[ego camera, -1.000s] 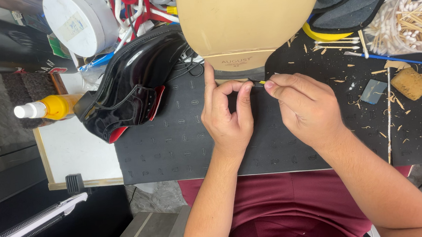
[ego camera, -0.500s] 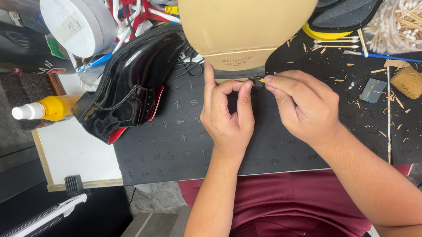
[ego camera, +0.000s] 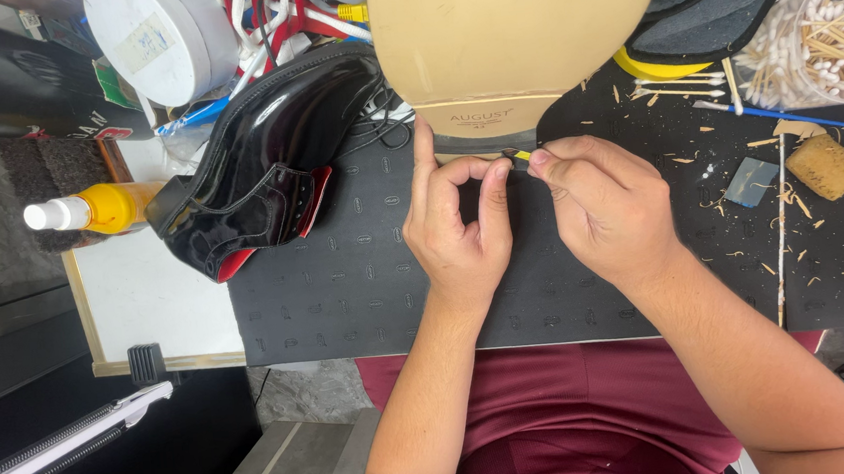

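**Head view: two hands meet at the heel end of a tan sole**

Head camera looks down on a tan shoe sole (ego camera: 516, 29), upper centre, its top cut off by the frame edge. The left hand (ego camera: 462, 229) rests fingertips against the sole's lower edge, curled but holding nothing visible. The right hand (ego camera: 600, 208) pinches a small yellow-tipped tool (ego camera: 519, 156) narrowly between thumb and forefinger; most of the tool is hidden inside the grip, so its kind cannot be told. A glossy black shoe (ego camera: 271, 164) lies to the left on the dark patterned mat (ego camera: 346, 293). Wood shavings litter the mat at right, near a tub of cotton swabs (ego camera: 818, 35). A yellow spray bottle (ego camera: 89, 208) sits at far left.
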